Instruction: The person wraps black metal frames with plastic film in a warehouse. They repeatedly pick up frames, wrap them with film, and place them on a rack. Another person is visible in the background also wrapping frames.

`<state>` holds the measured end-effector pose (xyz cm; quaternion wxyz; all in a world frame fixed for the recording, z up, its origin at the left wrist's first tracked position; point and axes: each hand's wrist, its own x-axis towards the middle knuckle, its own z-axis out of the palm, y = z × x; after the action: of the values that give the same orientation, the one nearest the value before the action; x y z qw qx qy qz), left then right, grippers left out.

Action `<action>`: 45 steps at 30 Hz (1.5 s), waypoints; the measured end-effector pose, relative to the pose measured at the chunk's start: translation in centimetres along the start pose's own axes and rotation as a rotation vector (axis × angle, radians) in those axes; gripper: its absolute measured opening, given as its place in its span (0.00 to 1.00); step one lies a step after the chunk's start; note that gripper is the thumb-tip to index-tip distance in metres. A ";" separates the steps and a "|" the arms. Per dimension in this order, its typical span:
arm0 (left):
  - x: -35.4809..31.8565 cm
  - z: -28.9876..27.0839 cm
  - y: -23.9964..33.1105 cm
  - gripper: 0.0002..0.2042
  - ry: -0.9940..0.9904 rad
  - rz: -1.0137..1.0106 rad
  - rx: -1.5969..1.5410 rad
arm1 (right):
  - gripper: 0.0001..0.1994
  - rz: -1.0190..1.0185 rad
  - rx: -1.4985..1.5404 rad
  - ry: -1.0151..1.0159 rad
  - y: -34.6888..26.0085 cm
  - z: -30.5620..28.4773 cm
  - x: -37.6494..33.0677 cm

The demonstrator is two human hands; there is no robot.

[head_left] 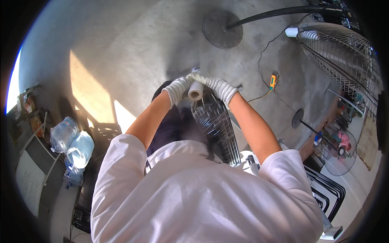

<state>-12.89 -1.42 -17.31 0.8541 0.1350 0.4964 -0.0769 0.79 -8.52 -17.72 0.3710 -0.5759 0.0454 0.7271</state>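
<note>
My left hand [178, 89], in a white knit glove, is closed against the left side of a roll of clear stretch film [195, 93]. The roll's open cardboard core faces back toward me. From the other side my right hand [219, 88], gloved alike, reaches over the top of the roll, and the fingertips of both hands meet there. Exactly how the fingers grip is partly hidden. Just below the roll and my right wrist, a long bundle of dark rods or tubes [216, 128] shines as if wrapped in film.
A black round base with a curved pole [223, 29] stands ahead, with a large wire fan cage [340, 52] to its right. An orange device [272, 81] lies with cables on the concrete floor. Clear bags [79, 148] sit left; bent black tubes [328, 188] are at lower right.
</note>
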 end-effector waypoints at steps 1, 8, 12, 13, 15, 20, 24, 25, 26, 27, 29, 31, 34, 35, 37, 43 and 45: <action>0.7 -0.2 -0.1 0.22 -0.019 0.006 -0.021 | 0.23 0.032 -0.107 0.066 -1.1 1.5 -1.7; -0.8 1.8 -2.6 0.18 0.236 0.378 0.496 | 0.20 0.129 -0.001 0.065 -2.8 0.8 -4.5; -9.4 5.8 -3.3 0.36 0.147 0.749 1.320 | 0.19 0.156 -0.043 0.140 -3.2 -1.0 -4.7; -9.5 5.7 -4.2 0.39 0.177 0.873 1.380 | 0.19 0.169 -0.057 0.140 -3.3 -1.2 -4.8; -9.0 5.3 -4.8 0.39 0.146 0.826 1.395 | 0.21 0.231 -0.273 0.196 -3.4 -2.7 -4.4; -8.7 5.8 -4.7 0.39 0.143 0.785 1.417 | 0.17 0.203 -0.191 0.165 -1.4 -5.4 -5.4; -8.3 5.2 -4.2 0.39 0.039 0.718 1.481 | 0.15 0.053 0.131 0.173 -2.0 -2.5 -9.3; -8.2 5.2 -3.9 0.39 0.001 0.714 1.510 | 0.15 0.047 0.154 0.188 -2.2 -2.1 -10.0; -8.3 5.4 -3.3 0.37 -0.067 0.648 1.537 | 0.16 0.090 0.179 0.194 -1.8 -2.8 -9.4; -8.1 5.7 -3.0 0.37 -0.117 0.661 1.519 | 0.16 0.073 0.210 0.199 -1.9 -3.0 -9.8; -7.8 5.8 -2.9 0.36 -0.213 0.681 1.476 | 0.16 0.046 0.270 0.204 -2.2 -3.1 -11.1; -7.6 5.7 -2.9 0.36 -0.240 0.669 1.495 | 0.16 0.143 0.101 0.204 -2.6 -4.5 -11.5; -7.3 6.2 -2.6 0.36 -0.330 0.629 1.494 | 0.15 0.107 0.202 0.095 0.9 -6.8 -11.1; -7.2 6.5 -2.2 0.36 -0.368 0.620 1.481 | 0.14 0.061 0.284 0.031 1.6 -6.4 -11.4; -6.8 7.3 -1.5 0.36 -0.456 0.596 1.464 | 0.13 0.073 0.493 -0.021 4.1 -6.4 -11.4; -4.9 11.9 -0.4 0.18 -0.593 0.417 1.462 | 0.10 -0.237 1.076 -0.013 7.6 -6.6 -11.2; -3.5 11.9 -1.3 0.16 -0.554 0.392 1.382 | 0.11 -0.255 1.150 -0.102 7.9 -6.9 -11.5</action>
<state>-5.11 -6.29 -8.82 0.6669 0.6991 0.0707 -0.2479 2.31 -23.23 -12.85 0.7099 -0.2475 0.3448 0.5621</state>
